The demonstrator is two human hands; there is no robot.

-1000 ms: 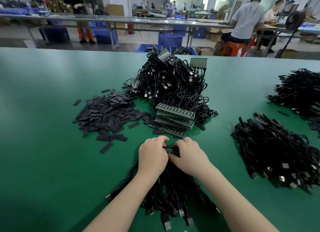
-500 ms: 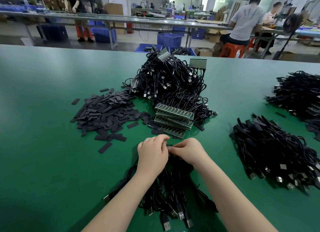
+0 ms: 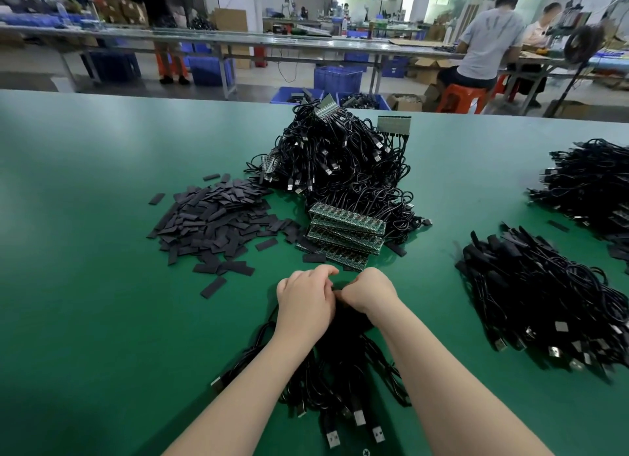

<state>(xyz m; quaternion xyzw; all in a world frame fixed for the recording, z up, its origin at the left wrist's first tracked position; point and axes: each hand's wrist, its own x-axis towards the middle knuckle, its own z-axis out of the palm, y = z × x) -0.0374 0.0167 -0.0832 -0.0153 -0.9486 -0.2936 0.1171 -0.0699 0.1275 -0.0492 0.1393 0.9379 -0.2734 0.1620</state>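
At lower centre, your left hand (image 3: pixel 304 302) and right hand (image 3: pixel 369 290) pinch one hidden piece with curled fingers, likely bracing both ends.

This is a factory floor, an electronics assembly shop. A wide green table (image 3: pixel 85 251) carries cables (image 3: pixel 340 159) in black heaps, a stack of circuit strips (image 3: pixel 347 225) and, to the left, a spread of black sleeves (image 3: pixel 214 217). Far behind run long benches (image 3: pixel 292 43), with blue crates (image 3: pixel 337 79) and cardboard boxes (image 3: pixel 231 19) on the floor around them. At the far right two workers (image 3: pixel 490 40) sit at a bench, one on a red stool (image 3: pixel 459 98).
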